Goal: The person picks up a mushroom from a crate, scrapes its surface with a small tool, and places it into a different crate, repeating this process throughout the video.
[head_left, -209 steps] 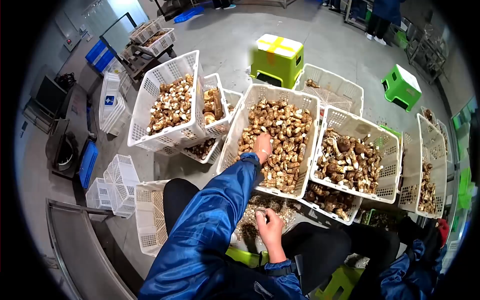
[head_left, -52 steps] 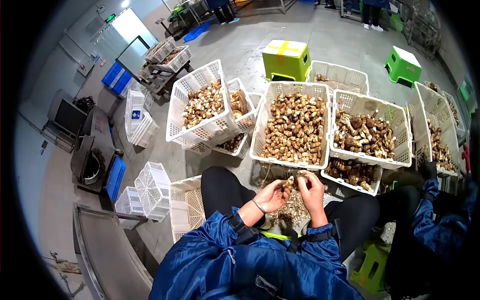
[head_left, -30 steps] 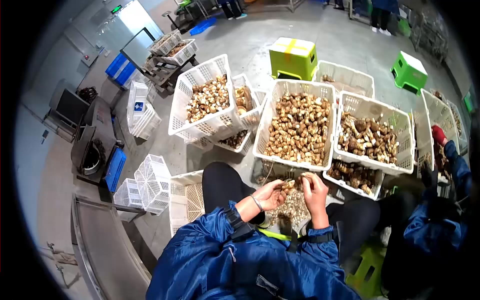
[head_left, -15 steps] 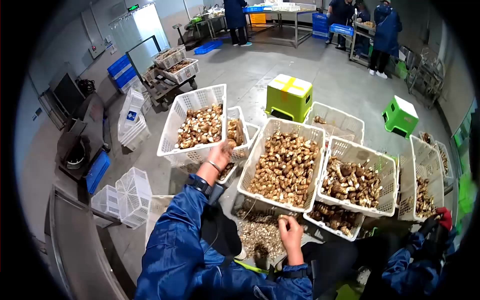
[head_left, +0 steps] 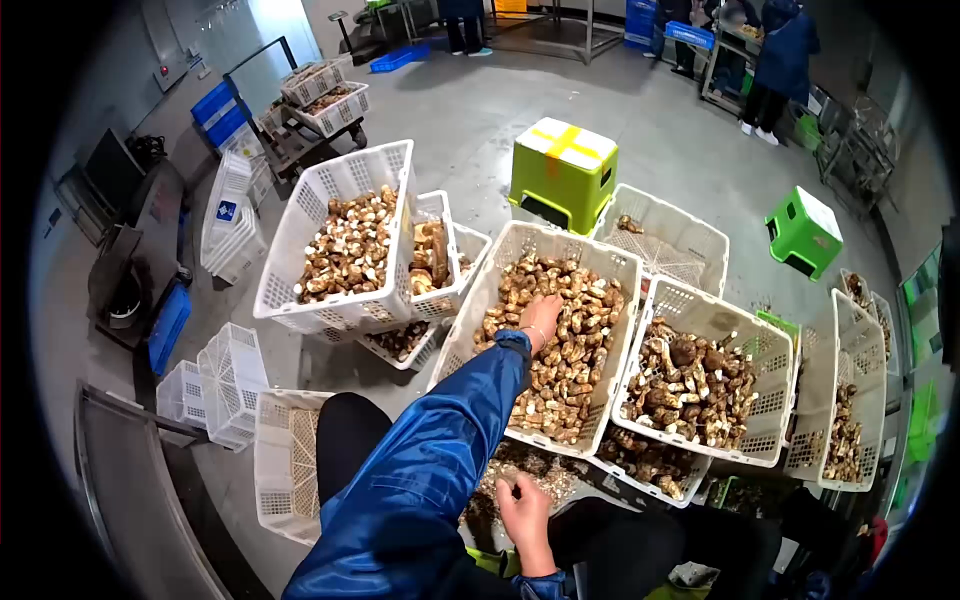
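My left hand (head_left: 541, 318) reaches down into the middle white basket (head_left: 445, 345), touching the brown-and-cream mushrooms (head_left: 560, 385) heaped there. Its fingertips are hidden among them, so I cannot see whether it grips one. Below the basket's near edge, my right hand (head_left: 525, 515) is held over the floor with its fingers curled in; whatever may be inside is too small to make out. Trimmed scraps (head_left: 545, 468) cover the floor beneath it. Left of the middle basket stands a raised white basket (head_left: 285, 275) of smaller mushroom pieces.
To the right, another basket (head_left: 775, 395) holds darker, longer mushrooms. Behind stand a green stool (head_left: 565, 175) and a second green stool (head_left: 803, 235). A white basket (head_left: 270, 470) sits by my left knee. A co-worker's dark sleeve (head_left: 820, 520) shows at lower right.
My left hand has left the rim of the left basket and moved right into the middle basket's mushrooms. My right hand has shifted lower and left. The view has tilted down.
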The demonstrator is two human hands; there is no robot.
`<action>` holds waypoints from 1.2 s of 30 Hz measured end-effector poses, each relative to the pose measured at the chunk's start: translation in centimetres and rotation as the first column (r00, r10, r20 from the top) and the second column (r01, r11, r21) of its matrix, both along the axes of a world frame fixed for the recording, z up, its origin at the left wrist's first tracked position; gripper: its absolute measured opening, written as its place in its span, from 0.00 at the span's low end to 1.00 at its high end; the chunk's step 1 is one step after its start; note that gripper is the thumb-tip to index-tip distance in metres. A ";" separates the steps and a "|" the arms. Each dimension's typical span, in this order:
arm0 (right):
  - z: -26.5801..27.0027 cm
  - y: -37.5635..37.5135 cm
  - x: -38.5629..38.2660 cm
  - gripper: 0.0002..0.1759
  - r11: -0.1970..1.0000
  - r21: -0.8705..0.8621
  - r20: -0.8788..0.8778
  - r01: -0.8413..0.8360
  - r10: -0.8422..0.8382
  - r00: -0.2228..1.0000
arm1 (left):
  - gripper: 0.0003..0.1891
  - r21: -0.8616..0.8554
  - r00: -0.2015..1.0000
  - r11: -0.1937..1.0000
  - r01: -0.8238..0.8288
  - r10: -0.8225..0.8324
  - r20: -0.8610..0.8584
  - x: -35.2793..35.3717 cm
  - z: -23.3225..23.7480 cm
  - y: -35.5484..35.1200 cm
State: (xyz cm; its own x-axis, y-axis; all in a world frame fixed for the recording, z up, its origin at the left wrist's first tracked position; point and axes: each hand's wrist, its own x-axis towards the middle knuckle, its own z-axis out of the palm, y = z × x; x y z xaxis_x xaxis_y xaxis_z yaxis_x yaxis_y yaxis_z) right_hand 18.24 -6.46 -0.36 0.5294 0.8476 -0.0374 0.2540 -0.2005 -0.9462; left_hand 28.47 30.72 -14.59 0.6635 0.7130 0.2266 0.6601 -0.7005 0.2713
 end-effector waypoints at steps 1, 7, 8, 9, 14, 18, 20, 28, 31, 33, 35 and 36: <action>-0.1 0.1 0.0 0.11 1.000 -0.013 -0.063 -0.002 0.001 0.998 | 0.13 -0.031 0.997 0.999 -0.016 0.013 -0.078 0.5 0.0 -0.2; -0.4 0.7 0.4 0.10 0.998 -0.056 -0.018 -0.029 0.028 0.999 | 0.10 -0.168 0.989 0.975 -0.145 0.146 -0.009 -2.2 -0.2 -2.1; -0.1 0.7 0.1 0.10 0.998 -0.052 -0.024 -0.041 0.040 0.999 | 0.12 -0.135 0.975 0.980 -0.145 0.164 0.147 -3.2 -0.1 -2.6; 0.2 0.6 0.1 0.11 0.998 -0.049 -0.028 -0.049 0.048 0.998 | 0.14 -0.187 0.968 0.976 -0.116 0.153 0.198 -3.8 0.7 -3.1; 0.1 0.2 -0.4 0.10 0.994 -0.094 -0.074 -0.054 0.047 0.996 | 0.15 -0.373 0.889 0.924 0.088 0.096 0.448 -8.7 7.7 -8.1; 1.2 0.1 -0.9 0.08 0.999 -0.024 0.005 0.035 -0.035 0.999 | 0.18 -0.789 0.820 0.587 0.182 0.352 0.451 -13.6 10.4 -12.3; 1.3 -0.1 -0.8 0.09 0.995 0.026 -0.006 0.094 -0.093 0.996 | 0.17 -0.892 0.669 0.137 0.431 0.615 0.418 -16.1 12.6 -15.6; 1.1 -1.7 -1.2 0.11 0.986 0.108 -0.116 0.129 -0.116 0.986 | 0.20 -0.663 0.531 -0.228 0.713 0.794 0.297 -23.3 11.5 -24.8; 0.7 -2.2 -1.3 0.11 0.981 0.153 -0.190 0.121 -0.091 0.978 | 0.14 -0.737 0.508 -0.133 0.662 0.803 0.312 -24.1 12.9 -27.3; 0.4 -2.6 -1.3 0.09 0.978 0.186 -0.251 0.099 -0.050 0.967 | 0.15 -0.766 0.521 -0.128 0.630 0.801 0.295 -24.5 13.9 -28.4; 0.2 -3.1 -1.4 0.07 0.970 0.220 -0.307 0.103 -0.032 0.951 | 0.15 -0.818 0.552 -0.065 0.572 0.768 0.325 -24.5 13.3 -29.3; 0.0 -3.1 -1.5 0.06 0.965 0.234 -0.290 0.121 -0.049 0.956 | 0.16 -0.817 0.571 -0.071 0.573 0.750 0.335 -24.6 13.5 -29.6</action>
